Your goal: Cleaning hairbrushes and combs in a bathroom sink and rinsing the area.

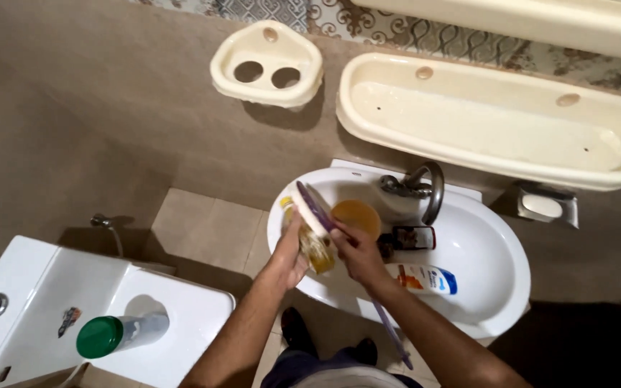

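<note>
Over the white sink (pixel 497 287), the left hand (pixel 290 253) is wrapped around a small yellowish bottle (pixel 315 253), fingers closed tight on it, holding it above the left side of the basin. The right hand (pixel 357 251) is also closed, its grip on a long purple-and-white brush (pixel 314 207) whose head slants up and left past the bottle; a thin purple stick (pixel 391 332) runs down beside the right forearm, and whether it belongs to the brush cannot be told. The work looks to be at the scrubbing stage, brush against bottle. A careful next move would call for a firm hold on the bottle while the brush is worked against it, staying over the basin. An orange round lid or dish (pixel 356 215) lies just behind the hands, below the metal tap (pixel 420 185). A white bottle with a blue end (pixel 425 279) lies on the sink rim by the right wrist. A green-capped can (pixel 120 334) stands on the toilet tank (pixel 37 287), well apart
</note>
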